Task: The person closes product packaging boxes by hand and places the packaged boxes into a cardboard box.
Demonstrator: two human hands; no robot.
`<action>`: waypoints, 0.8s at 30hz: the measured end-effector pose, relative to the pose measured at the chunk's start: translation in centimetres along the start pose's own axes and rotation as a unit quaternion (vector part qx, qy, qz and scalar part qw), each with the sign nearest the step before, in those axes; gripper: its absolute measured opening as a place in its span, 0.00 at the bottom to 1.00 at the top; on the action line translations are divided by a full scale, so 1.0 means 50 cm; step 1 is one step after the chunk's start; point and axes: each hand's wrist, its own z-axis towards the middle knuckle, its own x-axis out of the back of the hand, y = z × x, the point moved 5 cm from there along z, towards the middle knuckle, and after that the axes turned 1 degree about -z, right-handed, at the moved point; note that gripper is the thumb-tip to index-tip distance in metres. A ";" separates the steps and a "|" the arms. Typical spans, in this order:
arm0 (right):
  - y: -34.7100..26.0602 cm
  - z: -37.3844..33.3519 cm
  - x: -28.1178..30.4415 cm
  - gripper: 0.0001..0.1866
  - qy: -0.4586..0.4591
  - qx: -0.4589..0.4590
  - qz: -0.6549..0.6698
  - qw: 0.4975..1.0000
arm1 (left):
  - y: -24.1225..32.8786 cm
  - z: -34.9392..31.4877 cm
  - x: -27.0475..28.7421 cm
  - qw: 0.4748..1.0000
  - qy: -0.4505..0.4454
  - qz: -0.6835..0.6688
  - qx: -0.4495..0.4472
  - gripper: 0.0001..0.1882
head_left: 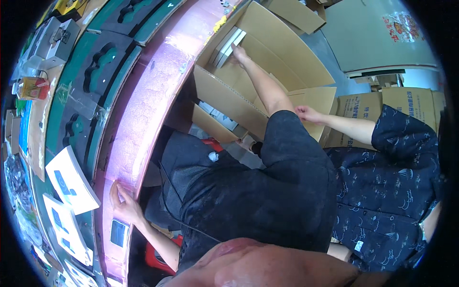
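My right arm reaches forward into a large open cardboard carton (232,91). There my right hand (238,54) has its fingers closed at the edge of a flat white box (230,44), one of a few standing side by side against the carton's far left wall. Part of the grip is hidden by the hand itself. My left hand (126,204) rests at the edge of the pink-covered bench (138,105), its fingers loosely apart with nothing in them. A phone (119,233) lies on the bench just below it.
Several white boxes (74,181) lie on the green line with dark foam fixtures (103,62) at left. A co-worker in a patterned shirt (382,191) stands at right, one hand (310,115) by the carton flap. A second carton (213,122) sits lower, beside the bench.
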 end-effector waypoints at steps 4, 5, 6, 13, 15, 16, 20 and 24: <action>0.014 0.012 0.011 0.43 -0.005 0.020 0.032 0.999 | -0.002 0.006 0.006 1.000 0.017 0.009 -0.011 0.12; 0.013 0.014 0.027 0.43 0.000 0.023 0.035 0.999 | -0.001 0.013 0.006 1.000 0.019 0.005 -0.015 0.12; 0.019 0.006 0.030 0.44 0.004 -0.009 0.054 0.999 | -0.004 0.008 0.009 1.000 0.014 -0.003 0.000 0.12; -0.270 -0.280 0.041 0.16 0.119 0.198 -0.200 0.952 | -0.004 -0.061 0.097 0.989 0.142 0.011 -0.044 0.09; -0.336 -0.390 0.155 0.21 0.219 0.330 -0.032 0.918 | 0.041 -0.009 0.126 0.982 0.168 -0.013 -0.082 0.08; -0.357 -0.404 0.204 0.24 0.248 0.383 -0.054 0.888 | 0.052 0.017 0.142 0.978 0.176 -0.029 -0.104 0.07; -0.542 -0.666 0.136 0.19 0.185 0.582 0.085 0.787 | 0.079 0.016 0.222 0.973 0.217 -0.032 -0.067 0.05; -0.627 -0.902 0.018 0.16 0.113 0.692 0.073 0.709 | 0.058 0.027 0.271 0.978 0.185 -0.072 -0.057 0.03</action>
